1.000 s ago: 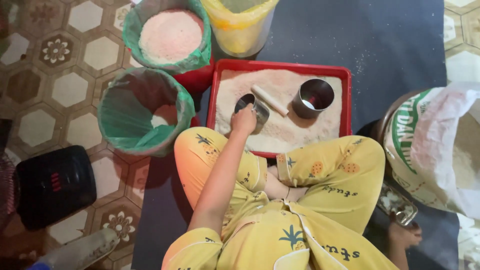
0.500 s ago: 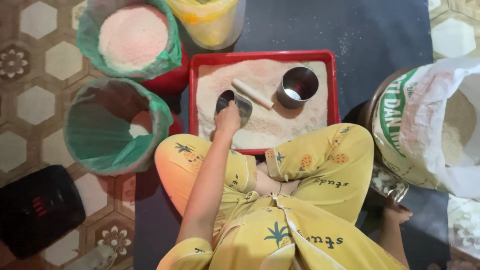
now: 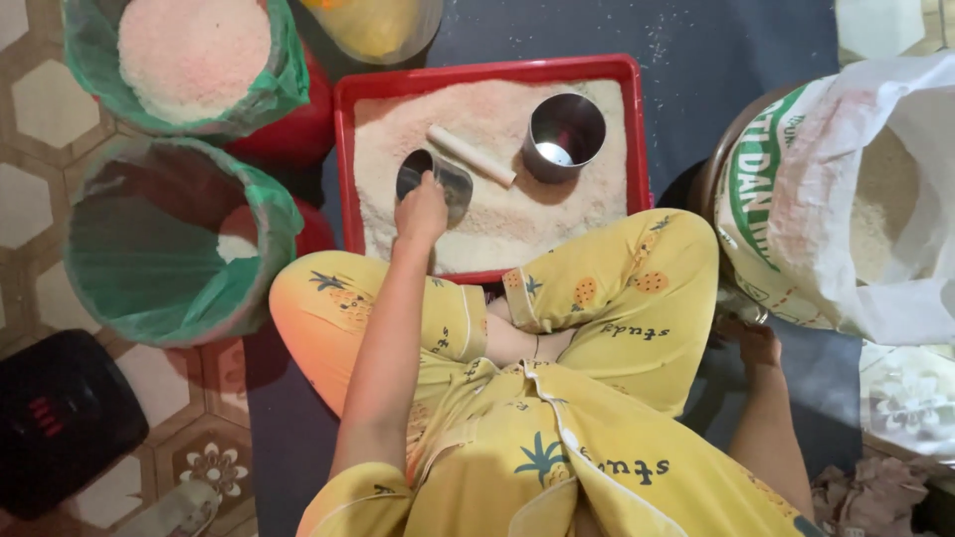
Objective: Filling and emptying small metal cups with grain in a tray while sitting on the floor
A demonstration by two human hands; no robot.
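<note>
A home floor – patterned tiles, dark mat, grain sack.

Around our left hand we see bare grain toward the red tray's near and left walls. A wooden stick and an upright steel cup obstruct the right; green-lined buckets crowd outside left.

Light: warm, fairly bright, from overhead.
Shadows: soft, beside the red rectangular plastic tray.
Glare: mild on the white sack right of it.
Focus: sharp centre, softer edges.
</note>
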